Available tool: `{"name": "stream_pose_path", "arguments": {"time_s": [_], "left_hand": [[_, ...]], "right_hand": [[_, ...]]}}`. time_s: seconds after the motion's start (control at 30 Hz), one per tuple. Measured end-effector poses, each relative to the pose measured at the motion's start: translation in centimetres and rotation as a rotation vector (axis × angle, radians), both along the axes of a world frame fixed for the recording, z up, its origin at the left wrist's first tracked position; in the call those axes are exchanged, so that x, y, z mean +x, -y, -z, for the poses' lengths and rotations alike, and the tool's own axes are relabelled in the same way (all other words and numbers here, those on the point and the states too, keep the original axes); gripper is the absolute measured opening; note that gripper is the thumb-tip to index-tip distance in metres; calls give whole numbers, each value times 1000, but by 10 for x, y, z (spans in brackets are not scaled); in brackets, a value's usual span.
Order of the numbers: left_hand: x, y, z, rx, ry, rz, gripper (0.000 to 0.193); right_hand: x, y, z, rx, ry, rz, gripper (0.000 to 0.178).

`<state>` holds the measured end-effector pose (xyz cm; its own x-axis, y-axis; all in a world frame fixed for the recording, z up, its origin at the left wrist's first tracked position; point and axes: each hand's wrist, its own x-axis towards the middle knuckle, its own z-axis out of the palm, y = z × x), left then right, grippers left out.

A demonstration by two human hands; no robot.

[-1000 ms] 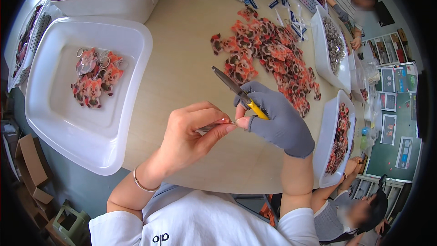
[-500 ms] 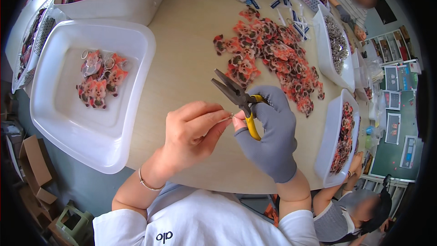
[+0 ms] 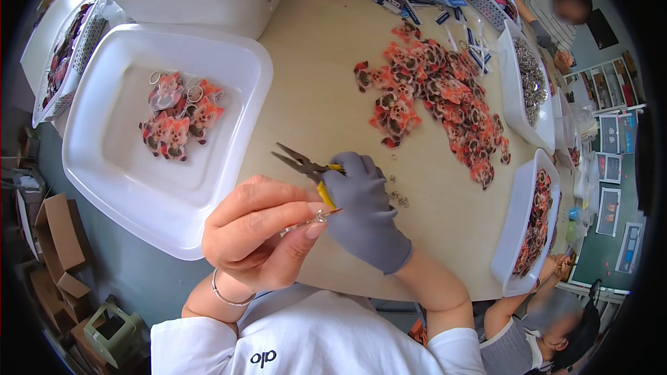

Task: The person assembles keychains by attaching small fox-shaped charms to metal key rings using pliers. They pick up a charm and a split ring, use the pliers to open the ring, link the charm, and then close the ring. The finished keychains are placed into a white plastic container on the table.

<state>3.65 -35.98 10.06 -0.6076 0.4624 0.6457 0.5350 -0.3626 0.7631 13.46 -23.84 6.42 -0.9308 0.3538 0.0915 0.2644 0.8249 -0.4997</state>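
Note:
My left hand (image 3: 260, 232), bare with a bracelet at the wrist, pinches a small silver metal fitting (image 3: 320, 216) between thumb and fingertips. A thin reddish edge shows beside it, too small to make out. Close against it, my right hand (image 3: 368, 212), in a grey fingerless glove, is closed around yellow-handled pliers (image 3: 300, 164). Their dark jaws point to the upper left, slightly apart, with nothing between them. Just right of the glove lie several small metal rings (image 3: 399, 198) on the table. Farther off spreads a pile of red-orange animal-shaped charms (image 3: 445, 90).
At left stands a white tray (image 3: 90, 125) with several charms on rings (image 3: 167, 135). A white bin (image 3: 201, 10) of red pieces is behind it. Along the right edge are containers of metal rings (image 3: 531, 80) and charms (image 3: 533, 222). Two other people work at right.
Both hands and the pliers have moved left and a little toward me. The plier jaws have come away from the right. The small loose rings are now uncovered. The whole view has shifted slightly.

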Motion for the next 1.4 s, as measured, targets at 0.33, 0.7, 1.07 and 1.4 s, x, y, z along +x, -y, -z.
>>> {"name": "stream_pose_path", "arguments": {"time_s": [0.33,0.7,1.07,1.4], "left_hand": [[7,-5,11,-138,206,-46,13],[35,-34,29,-273,537,268,2],[46,-41,27,-276,423,278,5],[45,-39,26,-236,435,318,5]], "right_hand": [[3,-28,5,-6,-19,82,14],[35,-55,-31,-845,-266,347,18],[43,-49,-55,-976,-356,322,21],[41,-45,-57,-1018,-367,318,22]]}}
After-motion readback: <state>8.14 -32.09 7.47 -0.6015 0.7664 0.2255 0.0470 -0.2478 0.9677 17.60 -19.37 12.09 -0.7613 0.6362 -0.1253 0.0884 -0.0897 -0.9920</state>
